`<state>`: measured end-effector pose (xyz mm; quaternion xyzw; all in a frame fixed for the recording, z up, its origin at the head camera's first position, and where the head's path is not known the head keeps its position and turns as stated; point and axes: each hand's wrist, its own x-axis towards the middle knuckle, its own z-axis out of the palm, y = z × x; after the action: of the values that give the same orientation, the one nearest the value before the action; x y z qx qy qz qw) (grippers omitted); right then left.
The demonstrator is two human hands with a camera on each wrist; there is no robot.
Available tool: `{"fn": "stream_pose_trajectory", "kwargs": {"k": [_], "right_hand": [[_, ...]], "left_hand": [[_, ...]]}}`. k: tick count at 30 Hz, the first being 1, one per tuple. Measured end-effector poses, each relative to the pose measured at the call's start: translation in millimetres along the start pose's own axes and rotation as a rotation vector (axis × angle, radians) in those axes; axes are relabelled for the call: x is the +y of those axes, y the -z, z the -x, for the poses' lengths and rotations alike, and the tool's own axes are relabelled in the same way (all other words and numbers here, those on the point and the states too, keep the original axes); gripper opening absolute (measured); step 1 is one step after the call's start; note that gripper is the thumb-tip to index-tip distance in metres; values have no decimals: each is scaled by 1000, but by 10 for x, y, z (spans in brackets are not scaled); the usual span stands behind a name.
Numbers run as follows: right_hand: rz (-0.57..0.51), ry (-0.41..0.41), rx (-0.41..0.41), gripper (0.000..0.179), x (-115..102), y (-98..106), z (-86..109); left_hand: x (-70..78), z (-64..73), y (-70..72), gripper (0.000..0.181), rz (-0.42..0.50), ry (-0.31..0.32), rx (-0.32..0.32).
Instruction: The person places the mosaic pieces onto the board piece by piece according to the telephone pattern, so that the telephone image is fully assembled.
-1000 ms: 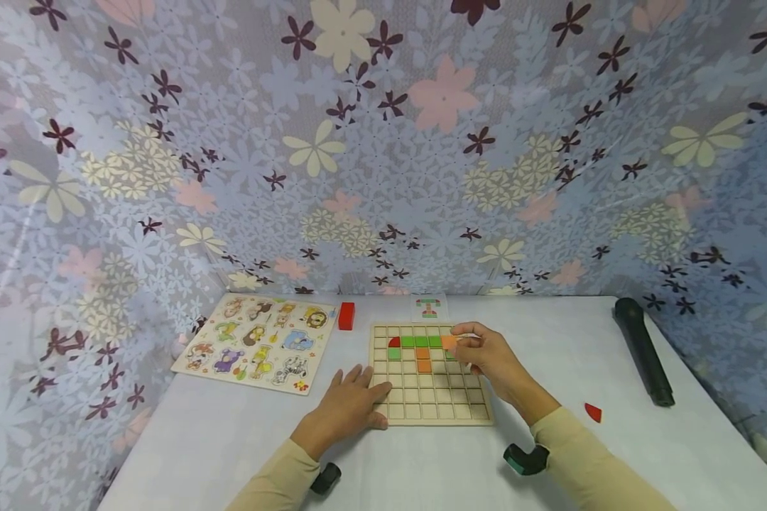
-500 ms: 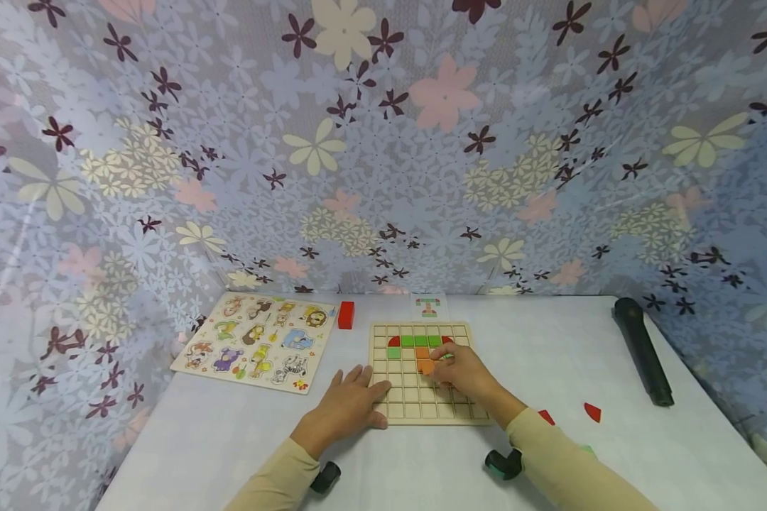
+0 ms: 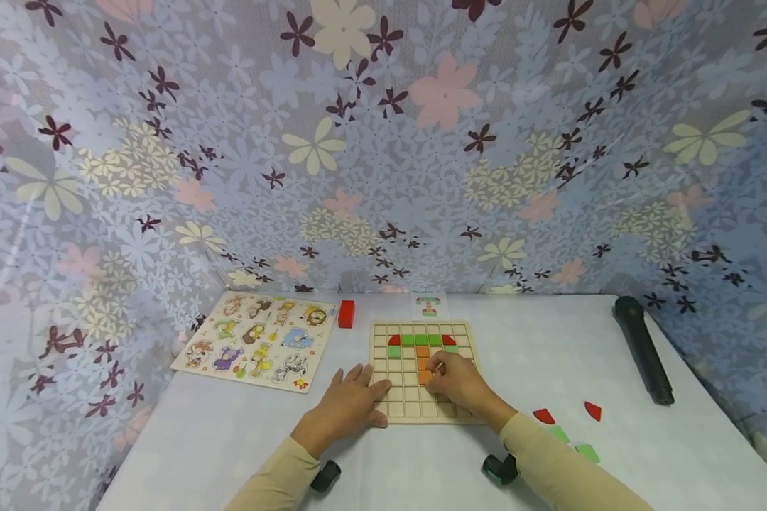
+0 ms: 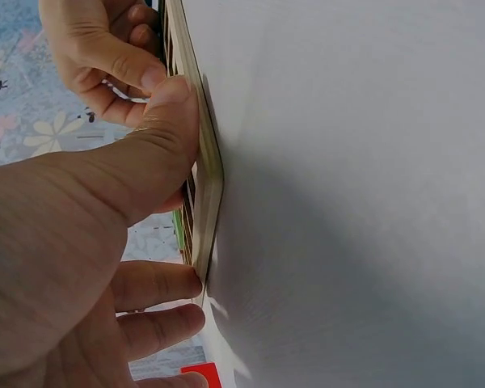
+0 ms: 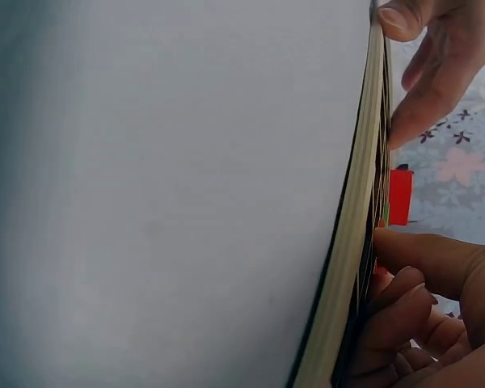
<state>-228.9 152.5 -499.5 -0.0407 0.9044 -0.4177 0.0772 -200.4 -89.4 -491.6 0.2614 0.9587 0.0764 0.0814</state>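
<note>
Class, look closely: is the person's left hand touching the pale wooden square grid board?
Touching: the left wrist view shows the left hand with its thumb against the edge of the pale wooden square grid board.

In the head view the right hand (image 3: pixel 458 383) hides several cells of the grid board (image 3: pixel 403 410), its fingers (image 3: pixel 447 357) cover part of the lowest orange tile (image 3: pixel 423 379), the sleeves (image 3: pixel 275 479) run off the bottom edge, and the card (image 3: pixel 429 306) is too small for its details. The left wrist view cuts off the left hand (image 4: pixel 73 250), which partly covers a red block (image 4: pixel 200 368) trimmed by the bottom edge. Both wrist views show the board nearly edge-on, hiding most of its face.
</note>
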Motion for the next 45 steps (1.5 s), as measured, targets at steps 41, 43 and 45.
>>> {"fn": "stream_pose_trajectory", "kwargs": {"k": [41, 43, 45], "right_hand": [[-119, -402, 104, 68, 1665, 1760, 1098], [-107, -398, 106, 69, 1669, 1748, 1076], [-99, -391, 108, 69, 1663, 1741, 1060]], "left_hand": [[1, 17, 0, 70, 19, -12, -4], [-9, 6, -9, 70, 16, -4, -3], [-20, -7, -16, 70, 13, 3, -1]]}}
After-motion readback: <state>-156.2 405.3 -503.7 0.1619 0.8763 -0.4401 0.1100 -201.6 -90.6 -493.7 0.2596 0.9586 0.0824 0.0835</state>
